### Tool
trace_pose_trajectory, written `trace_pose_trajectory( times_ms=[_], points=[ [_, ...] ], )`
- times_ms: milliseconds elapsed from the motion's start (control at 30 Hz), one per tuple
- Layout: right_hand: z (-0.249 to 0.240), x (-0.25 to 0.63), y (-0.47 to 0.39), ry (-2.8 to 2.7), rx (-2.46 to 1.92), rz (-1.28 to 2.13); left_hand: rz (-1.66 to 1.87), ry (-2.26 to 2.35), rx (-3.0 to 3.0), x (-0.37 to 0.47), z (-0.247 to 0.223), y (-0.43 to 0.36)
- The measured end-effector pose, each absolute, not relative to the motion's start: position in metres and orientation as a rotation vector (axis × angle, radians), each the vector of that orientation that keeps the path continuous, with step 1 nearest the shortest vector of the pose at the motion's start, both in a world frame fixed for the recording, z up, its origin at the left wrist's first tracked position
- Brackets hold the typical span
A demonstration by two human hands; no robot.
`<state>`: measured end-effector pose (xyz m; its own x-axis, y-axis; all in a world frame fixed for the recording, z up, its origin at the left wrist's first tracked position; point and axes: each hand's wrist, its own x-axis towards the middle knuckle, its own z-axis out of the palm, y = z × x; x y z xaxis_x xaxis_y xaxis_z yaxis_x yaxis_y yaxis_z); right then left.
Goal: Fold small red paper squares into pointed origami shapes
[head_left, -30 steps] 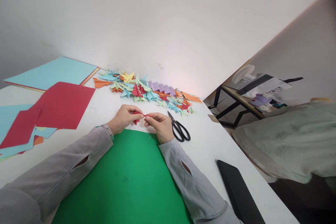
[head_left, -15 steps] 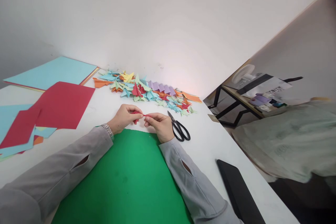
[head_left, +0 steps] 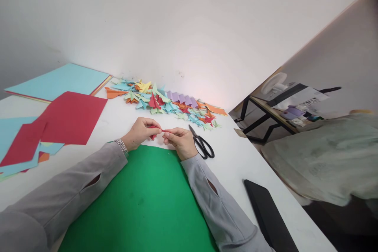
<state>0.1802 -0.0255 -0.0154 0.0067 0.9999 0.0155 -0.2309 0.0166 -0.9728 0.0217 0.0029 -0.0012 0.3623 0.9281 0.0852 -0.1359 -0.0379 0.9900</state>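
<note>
My left hand (head_left: 140,133) and my right hand (head_left: 181,141) meet over the far edge of a green mat (head_left: 141,201). Between them is a small piece of folded red paper (head_left: 153,137), pinched by the fingers of both hands. Part of the paper is hidden behind my left fingers. Black-handled scissors (head_left: 204,146) lie just right of my right hand, blades pointing away. Beyond my hands spreads a pile of small folded paper shapes (head_left: 169,107) in several colours, some like stars and planes.
Red paper sheets (head_left: 76,120) and a light blue stack (head_left: 62,80) lie at left on the white table (head_left: 230,169). A dark flat case (head_left: 267,212) rests at right. Past the table's edge are a side table (head_left: 271,112) and pale green cloth (head_left: 321,157).
My right hand has shifted very slightly to the right, with its fingertips still on the red paper. My left hand stays in nearly the same place.
</note>
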Motion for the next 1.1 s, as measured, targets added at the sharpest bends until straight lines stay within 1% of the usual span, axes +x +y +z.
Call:
trace_pose_trajectory(
  times_ms=[300, 1100],
  points=[
    [-0.0126, 0.1814, -0.0257, -1.016, -1.003, 1.363, 1.046, 0.782, 1.261, 0.0208, -0.0056, 0.0065],
    [-0.0192, 0.1878, -0.0220, -1.062, -1.015, 1.305, 1.050, 0.776, 1.241, 0.0213, -0.0079, 0.0086]
  ],
)
